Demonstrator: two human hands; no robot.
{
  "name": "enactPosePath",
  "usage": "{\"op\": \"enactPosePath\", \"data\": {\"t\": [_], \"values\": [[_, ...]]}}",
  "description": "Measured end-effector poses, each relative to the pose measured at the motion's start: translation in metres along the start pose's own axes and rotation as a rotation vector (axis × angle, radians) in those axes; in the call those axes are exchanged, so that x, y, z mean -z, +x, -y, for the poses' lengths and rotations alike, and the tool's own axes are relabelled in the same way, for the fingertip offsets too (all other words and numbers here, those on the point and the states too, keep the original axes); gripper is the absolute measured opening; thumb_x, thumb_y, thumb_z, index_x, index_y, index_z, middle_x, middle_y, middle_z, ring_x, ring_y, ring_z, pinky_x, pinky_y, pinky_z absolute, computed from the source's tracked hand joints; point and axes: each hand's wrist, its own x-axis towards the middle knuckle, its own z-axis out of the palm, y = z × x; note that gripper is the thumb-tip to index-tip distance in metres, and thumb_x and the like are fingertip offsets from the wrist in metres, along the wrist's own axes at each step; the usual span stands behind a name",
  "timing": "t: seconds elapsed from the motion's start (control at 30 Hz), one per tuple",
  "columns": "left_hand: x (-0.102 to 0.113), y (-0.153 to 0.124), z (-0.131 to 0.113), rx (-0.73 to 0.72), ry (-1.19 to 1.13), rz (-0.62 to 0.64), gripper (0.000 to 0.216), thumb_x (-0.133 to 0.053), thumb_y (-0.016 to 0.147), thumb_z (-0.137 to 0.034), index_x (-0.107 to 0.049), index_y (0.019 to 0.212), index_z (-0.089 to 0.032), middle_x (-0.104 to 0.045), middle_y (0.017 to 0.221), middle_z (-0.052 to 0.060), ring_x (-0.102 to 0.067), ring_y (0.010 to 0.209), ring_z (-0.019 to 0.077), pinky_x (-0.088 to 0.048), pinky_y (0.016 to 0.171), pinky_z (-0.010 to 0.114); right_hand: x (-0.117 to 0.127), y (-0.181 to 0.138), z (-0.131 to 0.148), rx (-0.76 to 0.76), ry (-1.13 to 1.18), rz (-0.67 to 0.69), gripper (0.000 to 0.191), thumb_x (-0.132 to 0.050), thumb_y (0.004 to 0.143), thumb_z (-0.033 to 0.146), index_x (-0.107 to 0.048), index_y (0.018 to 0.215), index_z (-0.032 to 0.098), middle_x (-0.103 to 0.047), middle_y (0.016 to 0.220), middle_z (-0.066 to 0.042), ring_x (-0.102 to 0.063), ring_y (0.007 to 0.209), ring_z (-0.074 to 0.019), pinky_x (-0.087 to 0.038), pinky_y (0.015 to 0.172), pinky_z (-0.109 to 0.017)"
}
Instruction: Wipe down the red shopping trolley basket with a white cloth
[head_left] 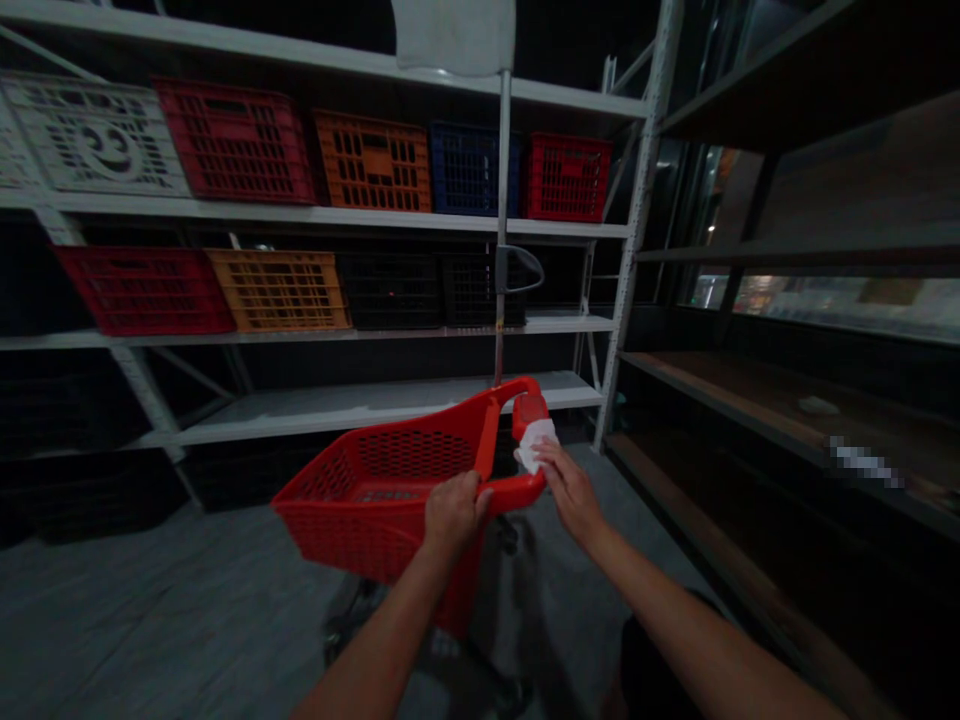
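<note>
A red plastic shopping cart [360, 535] stands on the floor in front of me, its perforated basket pointing left and its handle end towards the right. My left hand [452, 512] is closed over the near rim of the cart, close to where the handle frame begins. With my right hand [568, 488] I press a crumpled white cloth or tissue [537, 444] against the red handle [530, 408]. The fingers lie on the white piece; its underside is hidden.
Behind the cart, a white metal rack [390, 218] carries crates, among them an orange crate [375, 160] and a yellow crate [281, 290]. A pole with a grey handle [519, 270] rises before the rack. Dark wooden shelves [720, 385] run along the right.
</note>
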Motion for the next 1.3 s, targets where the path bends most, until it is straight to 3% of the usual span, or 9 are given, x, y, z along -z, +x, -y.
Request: {"op": "enactPosePath", "data": {"t": [0.17,0.4,0.5,0.57,0.67,0.73,0.93,1.13,1.3], "values": [[0.004,-0.002,0.007,0.011,-0.034,0.036,0.039,-0.027,0.087,-0.046,-0.056,0.092,-0.02,-0.064,0.085,0.007,-0.057,0.084,0.0196,-0.038,0.075,0.029,-0.009,-0.019,0.008,0.18,-0.07,0.087,0.025,-0.04,0.087,0.029,-0.059,0.104,0.026,-0.06,0.112,-0.005,-0.047,0.115,-0.0203,-0.029,0.102,-0.044],[-0.003,0.0,0.012,0.013,-0.047,-0.013,0.038,-0.029,0.086,-0.044,-0.058,0.092,-0.02,-0.066,0.087,0.007,-0.058,0.086,0.0196,-0.039,0.078,0.029,0.004,0.069,-0.045,0.133,-0.254,0.453,0.032,-0.036,0.087,0.027,-0.063,0.105,0.027,-0.06,0.116,-0.002,-0.033,0.128,-0.0216,-0.017,0.104,-0.052],[-0.006,0.003,0.012,0.013,-0.033,-0.034,0.041,-0.028,0.086,-0.046,-0.058,0.091,-0.02,-0.066,0.084,0.007,-0.059,0.083,0.0197,-0.04,0.076,0.028,0.004,0.09,-0.056,0.15,-0.271,0.484,0.03,-0.04,0.085,0.025,-0.063,0.105,0.027,-0.058,0.12,-0.002,-0.035,0.127,-0.0209,-0.022,0.104,-0.049],[-0.008,0.003,0.013,0.017,-0.021,-0.044,0.042,-0.027,0.086,-0.047,-0.059,0.091,-0.019,-0.066,0.083,0.007,-0.059,0.082,0.0199,-0.04,0.075,0.028,0.007,0.095,-0.056,0.156,-0.26,0.336,0.03,-0.04,0.086,0.025,-0.064,0.103,0.024,-0.061,0.115,-0.004,-0.043,0.122,-0.0195,-0.026,0.103,-0.046],[-0.009,0.001,0.019,0.027,-0.009,-0.049,0.042,-0.027,0.086,-0.047,-0.058,0.092,-0.02,-0.066,0.084,0.007,-0.06,0.083,0.0198,-0.04,0.076,0.028,0.018,0.099,-0.053,0.102,-0.259,-0.176,0.035,-0.033,0.089,0.027,-0.061,0.108,0.02,-0.056,0.122,-0.007,-0.039,0.124,-0.0183,-0.028,0.103,-0.044],[-0.009,0.0,0.023,0.027,-0.01,-0.051,0.041,-0.028,0.085,-0.047,-0.058,0.094,-0.02,-0.066,0.086,0.007,-0.06,0.085,0.02,-0.04,0.077,0.028,0.025,0.102,-0.051,0.068,-0.283,-0.378,0.038,-0.03,0.09,0.029,-0.058,0.113,0.018,-0.046,0.132,-0.008,-0.032,0.129,-0.0189,-0.027,0.103,-0.044],[-0.004,-0.007,0.03,-0.002,-0.029,-0.053,0.042,-0.027,0.086,-0.046,-0.058,0.093,-0.019,-0.066,0.084,0.008,-0.06,0.084,0.0204,-0.04,0.077,0.029,0.011,0.096,-0.048,-0.023,-0.316,0.352,0.037,-0.037,0.089,0.04,-0.065,0.103,0.022,-0.06,0.116,-0.009,-0.053,0.112,-0.0224,-0.04,0.095,-0.038],[-0.007,-0.013,0.035,-0.128,-0.074,-0.239,0.051,-0.02,0.087,-0.051,-0.059,0.084,-0.019,-0.067,0.078,0.007,-0.061,0.075,0.019,-0.043,0.069,0.029,-0.018,0.113,-0.059,-0.064,-0.394,0.575,0.042,-0.042,0.087,0.037,-0.05,0.124,0.019,-0.042,0.135,-0.008,-0.03,0.129,-0.0226,-0.023,0.106,-0.041],[-0.009,-0.011,0.03,-0.194,-0.068,-0.402,0.05,-0.021,0.087,-0.051,-0.057,0.078,-0.018,-0.066,0.069,0.005,-0.061,0.066,0.0175,-0.043,0.062,0.028,-0.035,0.159,-0.075,-0.183,-0.408,0.658,0.035,-0.035,0.089,0.027,-0.061,0.111,0.017,-0.057,0.121,-0.007,-0.049,0.115,-0.0203,-0.034,0.099,-0.034]]}}
